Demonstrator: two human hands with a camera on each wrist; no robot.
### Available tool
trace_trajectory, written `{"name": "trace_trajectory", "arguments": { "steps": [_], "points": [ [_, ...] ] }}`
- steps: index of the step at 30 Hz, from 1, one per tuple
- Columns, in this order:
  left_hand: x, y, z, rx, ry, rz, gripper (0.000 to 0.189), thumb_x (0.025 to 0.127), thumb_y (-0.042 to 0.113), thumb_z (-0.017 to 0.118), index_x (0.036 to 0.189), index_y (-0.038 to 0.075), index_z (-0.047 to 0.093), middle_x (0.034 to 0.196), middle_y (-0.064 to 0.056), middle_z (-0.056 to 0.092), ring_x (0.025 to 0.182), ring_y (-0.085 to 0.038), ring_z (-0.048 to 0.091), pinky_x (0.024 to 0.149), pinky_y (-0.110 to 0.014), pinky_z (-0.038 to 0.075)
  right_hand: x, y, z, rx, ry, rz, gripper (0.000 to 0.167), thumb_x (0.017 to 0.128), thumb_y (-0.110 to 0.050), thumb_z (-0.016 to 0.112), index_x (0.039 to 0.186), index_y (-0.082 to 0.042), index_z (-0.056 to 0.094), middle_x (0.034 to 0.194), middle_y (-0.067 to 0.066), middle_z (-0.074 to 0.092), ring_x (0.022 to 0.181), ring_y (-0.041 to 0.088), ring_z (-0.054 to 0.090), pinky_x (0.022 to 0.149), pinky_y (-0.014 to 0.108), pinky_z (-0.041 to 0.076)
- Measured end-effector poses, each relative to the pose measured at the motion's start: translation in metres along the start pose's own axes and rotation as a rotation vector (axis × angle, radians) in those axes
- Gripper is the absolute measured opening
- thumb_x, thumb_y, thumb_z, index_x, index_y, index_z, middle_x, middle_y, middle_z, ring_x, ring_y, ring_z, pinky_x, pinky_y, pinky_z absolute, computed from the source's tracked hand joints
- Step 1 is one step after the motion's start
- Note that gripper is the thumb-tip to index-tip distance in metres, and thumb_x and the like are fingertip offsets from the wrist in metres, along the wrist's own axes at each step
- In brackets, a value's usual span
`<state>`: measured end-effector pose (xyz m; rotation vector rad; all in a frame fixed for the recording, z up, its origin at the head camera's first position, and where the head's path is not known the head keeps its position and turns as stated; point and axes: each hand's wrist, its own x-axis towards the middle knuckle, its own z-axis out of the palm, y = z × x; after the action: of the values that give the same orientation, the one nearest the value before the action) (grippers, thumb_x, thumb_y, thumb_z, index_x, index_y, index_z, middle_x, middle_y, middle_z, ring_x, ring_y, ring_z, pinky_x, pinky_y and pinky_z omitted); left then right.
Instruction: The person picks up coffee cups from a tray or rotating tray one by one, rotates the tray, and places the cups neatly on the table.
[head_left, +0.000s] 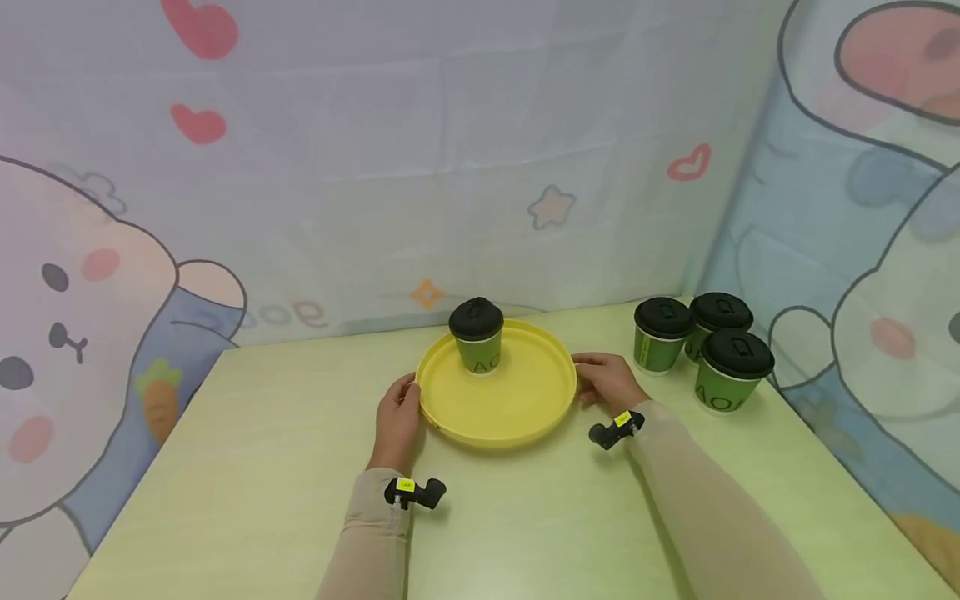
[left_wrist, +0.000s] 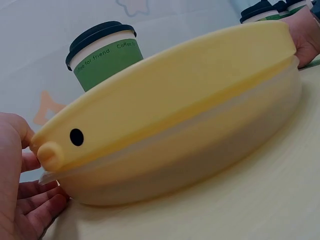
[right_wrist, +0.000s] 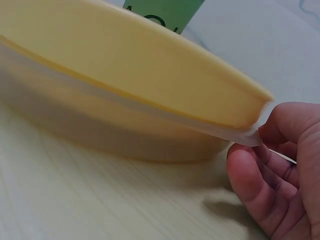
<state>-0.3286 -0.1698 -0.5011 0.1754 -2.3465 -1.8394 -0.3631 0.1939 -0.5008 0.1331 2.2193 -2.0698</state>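
Observation:
A round yellow tray (head_left: 498,408) with a raised rim lies on the table, held at both sides. My left hand (head_left: 397,421) grips its left edge, beside a small orange knob (left_wrist: 51,156) and a black dot on the tray's side. At the opposite edge, my right hand (head_left: 609,382) pinches the pale lip under the rim, as the right wrist view shows. Toward the tray's back left stands an upright green paper coffee cup (head_left: 481,354) with a black lid. Below the yellow part, a pale translucent base (left_wrist: 200,170) meets the tabletop.
Three more lidded green cups stand close together at the back right: a left one (head_left: 660,342), a rear one (head_left: 720,312) and a front one (head_left: 727,379). A printed cartoon cloth (head_left: 360,167) hangs behind the pale table (head_left: 247,467) and along its sides.

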Motion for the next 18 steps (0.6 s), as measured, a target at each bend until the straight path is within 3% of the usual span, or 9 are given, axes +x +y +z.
{"name": "trace_trajectory", "arguments": {
  "steps": [6, 9, 13, 18],
  "points": [
    [0.0, 0.005, -0.002, 0.05, 0.004, -0.025, 0.045, 0.106, 0.033, 0.045, 0.144, 0.011, 0.054, 0.136, -0.012, 0.058, 0.125, -0.03, 0.052, 0.106, -0.047, 0.041, 0.0, 0.001, 0.002, 0.002, 0.017, 0.005, 0.038, 0.098, -0.017, 0.061, 0.133, -0.003, 0.064, 0.1, 0.01, 0.071, 0.06, 0.015, 0.062, 0.055, 0.028, 0.056],
    [-0.003, 0.017, -0.001, 0.125, 0.037, -0.004, 0.047, 0.106, 0.034, 0.043, 0.145, 0.01, 0.053, 0.141, -0.014, 0.053, 0.129, -0.033, 0.049, 0.106, -0.05, 0.041, 0.0, 0.001, 0.003, 0.002, 0.022, 0.001, 0.037, 0.098, -0.017, 0.061, 0.132, -0.003, 0.065, 0.099, 0.009, 0.07, 0.061, 0.014, 0.061, 0.055, 0.027, 0.056],
    [-0.014, 0.044, 0.004, 0.24, 0.089, 0.108, 0.047, 0.104, 0.03, 0.045, 0.143, 0.006, 0.053, 0.142, -0.018, 0.05, 0.124, -0.038, 0.05, 0.1, -0.053, 0.044, 0.001, 0.001, 0.003, 0.014, 0.033, 0.01, 0.037, 0.097, -0.017, 0.063, 0.131, -0.003, 0.066, 0.097, 0.008, 0.07, 0.062, 0.013, 0.062, 0.055, 0.027, 0.056],
    [-0.03, 0.074, 0.028, 0.383, 0.116, 0.274, 0.038, 0.1, 0.025, 0.052, 0.129, 0.003, 0.064, 0.122, -0.017, 0.062, 0.109, -0.037, 0.058, 0.088, -0.049, 0.05, 0.001, 0.002, 0.003, 0.03, 0.029, 0.001, 0.038, 0.097, -0.015, 0.063, 0.132, -0.001, 0.065, 0.093, 0.006, 0.072, 0.061, 0.012, 0.062, 0.054, 0.026, 0.055]
  ]
}}
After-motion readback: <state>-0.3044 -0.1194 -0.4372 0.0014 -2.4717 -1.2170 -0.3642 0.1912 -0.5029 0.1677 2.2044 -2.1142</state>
